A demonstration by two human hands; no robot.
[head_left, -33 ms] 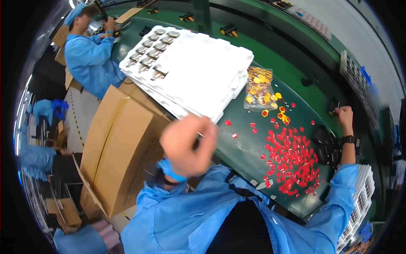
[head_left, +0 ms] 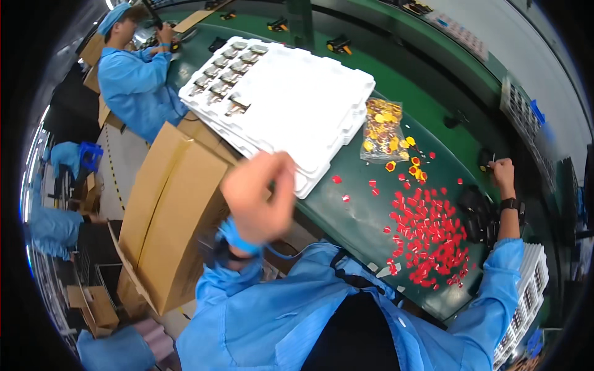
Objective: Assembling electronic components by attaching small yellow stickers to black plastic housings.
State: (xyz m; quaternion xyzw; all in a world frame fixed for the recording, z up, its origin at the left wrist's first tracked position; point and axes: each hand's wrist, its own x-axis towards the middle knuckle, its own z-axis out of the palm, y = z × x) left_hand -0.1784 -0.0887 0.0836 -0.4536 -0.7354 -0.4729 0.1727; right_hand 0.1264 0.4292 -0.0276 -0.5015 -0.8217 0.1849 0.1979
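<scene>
My left hand (head_left: pixel 258 199) is raised between the open cardboard box and the near edge of the white tray (head_left: pixel 297 105). Its fingers curl into a pinch, blurred by motion, and whatever they hold is too small to make out. At the far right, my right hand (head_left: pixel 503 175) reaches over the green belt with closed fingertips against a small dark part (head_left: pixel 487 159); a firm grip on it cannot be told. Metal pieces (head_left: pixel 228 73) fill the pockets at the tray's left end. Loose red pieces (head_left: pixel 427 238) lie scattered on the green table (head_left: pixel 337 213) between my hands.
A clear bag (head_left: pixel 382 131) of yellow and red pieces lies beside the tray. The large cardboard box (head_left: pixel 176 216) stands left of the table. Black-and-yellow parts (head_left: pixel 339 44) sit along the belt. Another person in blue (head_left: pixel 133 83) works at far left. Stacked white trays (head_left: pixel 523 303) stand near my right arm.
My left hand has shifted left and slightly up, away from the table. My right hand stays in place at the dark part. The whole view has moved slightly.
</scene>
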